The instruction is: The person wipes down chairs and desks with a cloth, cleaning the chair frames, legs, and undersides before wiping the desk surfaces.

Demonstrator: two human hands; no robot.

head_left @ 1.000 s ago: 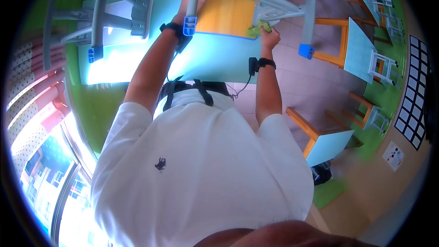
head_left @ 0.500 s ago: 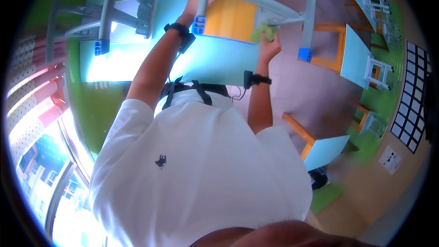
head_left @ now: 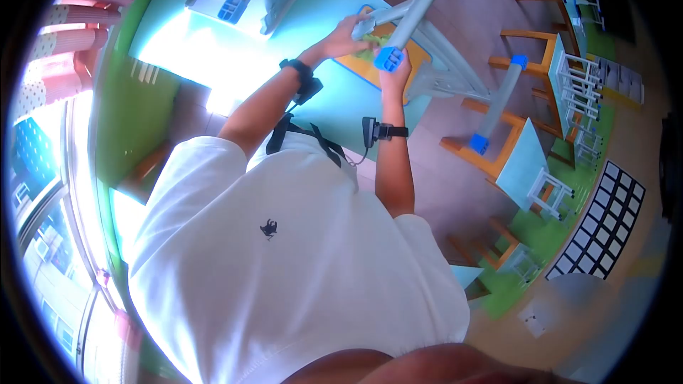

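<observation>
Left hand at left side of the orange panel, fingers bent at the green cloth; can't tell if gripping. Right hand over the panel, partly behind a blue foot cap; grip can't be told. Cloth on or just above panel, between hands. Grey leg frame rises over panel. Pale blue table under it. Second grey frame left of panel; desks well right.

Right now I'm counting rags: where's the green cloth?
Head view, upper centre: the cloth is between the left hand and right hand, over the orange panel.
</observation>
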